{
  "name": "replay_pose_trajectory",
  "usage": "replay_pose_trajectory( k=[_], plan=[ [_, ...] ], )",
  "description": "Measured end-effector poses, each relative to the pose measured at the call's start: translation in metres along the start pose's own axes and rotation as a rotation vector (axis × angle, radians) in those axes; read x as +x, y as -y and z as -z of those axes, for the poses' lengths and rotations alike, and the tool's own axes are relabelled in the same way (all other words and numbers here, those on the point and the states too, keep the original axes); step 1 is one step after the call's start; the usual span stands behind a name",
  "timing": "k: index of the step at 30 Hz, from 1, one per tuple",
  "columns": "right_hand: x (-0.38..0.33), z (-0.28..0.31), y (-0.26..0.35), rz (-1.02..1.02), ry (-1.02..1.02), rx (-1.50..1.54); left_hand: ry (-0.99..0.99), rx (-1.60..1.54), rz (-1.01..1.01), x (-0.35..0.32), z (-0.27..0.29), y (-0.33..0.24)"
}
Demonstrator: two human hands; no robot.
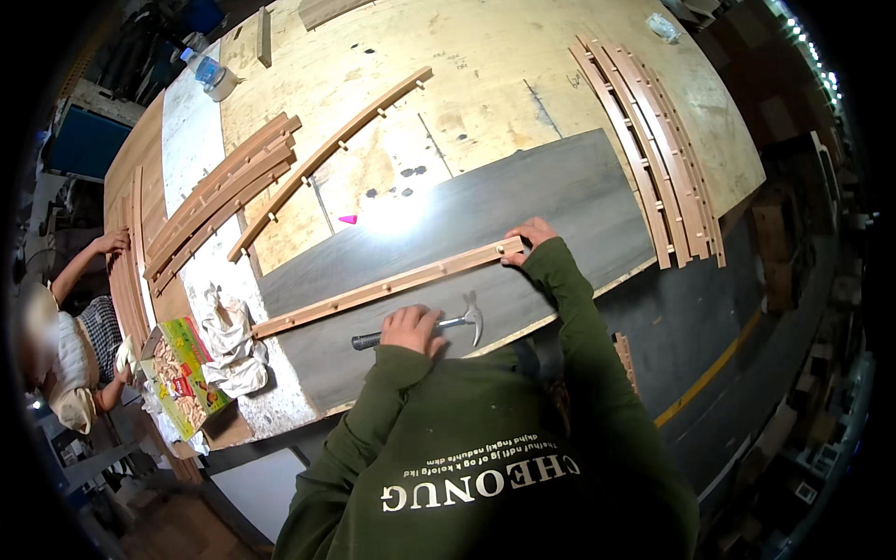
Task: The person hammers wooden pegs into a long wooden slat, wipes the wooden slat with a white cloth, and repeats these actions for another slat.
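Gripping claw hammer (439, 324) mid-handle, left hand (411, 329) fingers wrapped tight; right hand (525, 241) fingers pinch the doweled curved rail (383, 287) end on grey board (560, 201). Rail likely light, stiff; hold ends.

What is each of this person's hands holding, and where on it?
The left hand grips a hammer around its handle, which lies across the grey board. The right hand holds the right end of a long wooden strip.
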State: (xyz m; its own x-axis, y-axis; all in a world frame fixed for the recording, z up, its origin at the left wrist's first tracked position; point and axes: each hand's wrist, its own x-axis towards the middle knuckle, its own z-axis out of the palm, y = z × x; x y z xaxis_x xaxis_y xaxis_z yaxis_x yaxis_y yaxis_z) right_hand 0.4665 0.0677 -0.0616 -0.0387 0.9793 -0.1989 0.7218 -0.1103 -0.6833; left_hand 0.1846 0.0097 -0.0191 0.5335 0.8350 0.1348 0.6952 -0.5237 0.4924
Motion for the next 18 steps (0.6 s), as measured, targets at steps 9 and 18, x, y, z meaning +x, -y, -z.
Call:
replay_pose_trajectory(
  k=[9,18],
  plan=[
    [0.018,-0.024,0.052,0.346,0.015,-0.445,0.12,-0.304,0.236,-0.024,-0.007,0.024],
    [0.033,-0.031,0.065,0.218,0.365,-0.449,0.12,-0.369,0.555,0.028,0.047,0.013]
  ],
)
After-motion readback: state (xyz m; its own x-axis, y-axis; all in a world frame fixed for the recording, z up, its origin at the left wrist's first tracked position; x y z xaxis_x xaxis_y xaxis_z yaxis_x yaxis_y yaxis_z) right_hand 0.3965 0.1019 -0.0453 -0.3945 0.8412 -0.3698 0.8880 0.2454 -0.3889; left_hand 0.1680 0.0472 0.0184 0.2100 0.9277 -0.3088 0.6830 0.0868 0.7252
